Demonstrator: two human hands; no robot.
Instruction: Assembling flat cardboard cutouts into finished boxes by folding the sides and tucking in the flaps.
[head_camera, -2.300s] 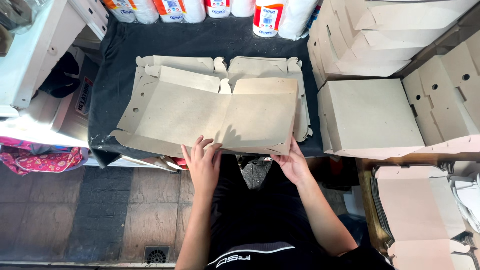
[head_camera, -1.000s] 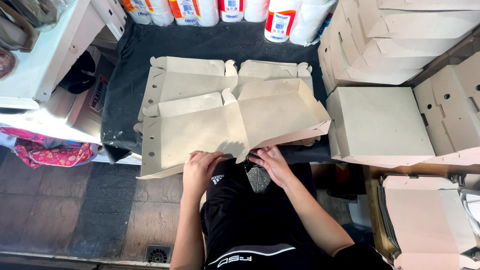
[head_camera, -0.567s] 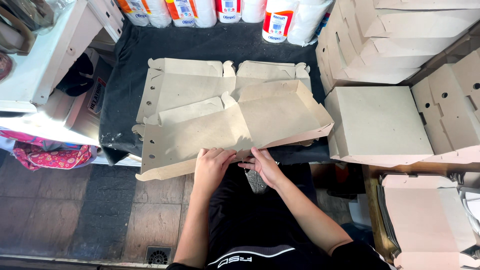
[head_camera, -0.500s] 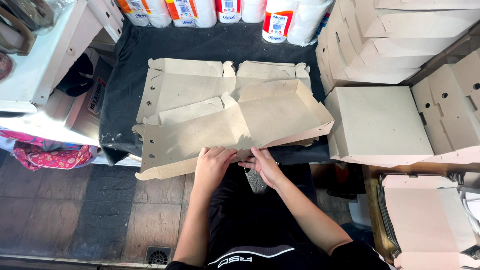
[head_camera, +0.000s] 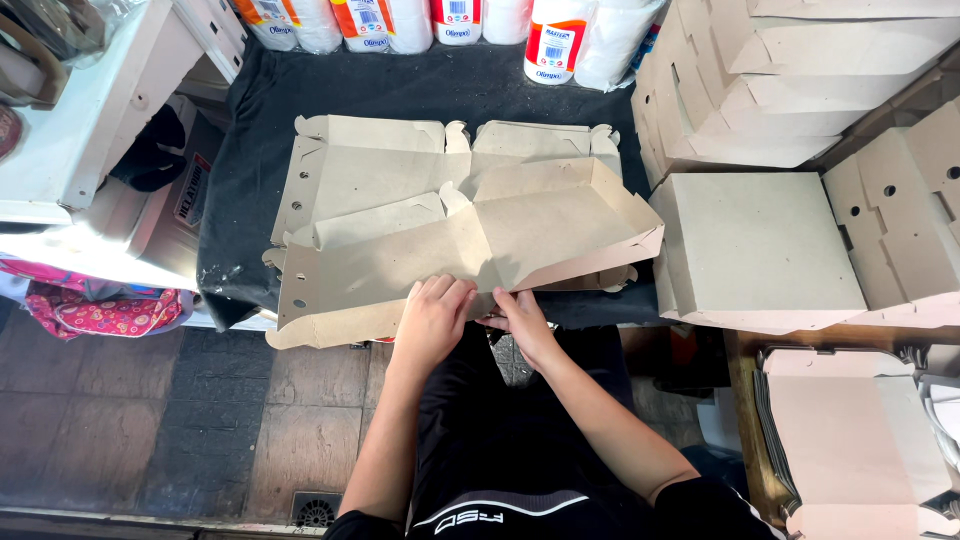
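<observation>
A half-folded brown cardboard box blank (head_camera: 500, 240) lies across the near edge of a black-covered table (head_camera: 250, 180). Its right half has raised side walls and its left half is still a bent flap. My left hand (head_camera: 432, 318) presses the blank's near edge at the middle fold. My right hand (head_camera: 520, 318) pinches the same edge right beside it. Under the blank lies a flat stack of unfolded blanks (head_camera: 380, 165).
Folded boxes (head_camera: 755, 250) are stacked to the right, with more piled behind (head_camera: 800, 80) and at far right (head_camera: 905, 210). Paper-roll packs (head_camera: 440, 20) line the table's back. A white counter (head_camera: 90, 130) stands on the left, and flat blanks in a crate (head_camera: 850, 440) at lower right.
The flat blank was lifted off the stack and folded: its right half now has upright walls. Both hands slid from the outer corners toward the middle of the near edge.
</observation>
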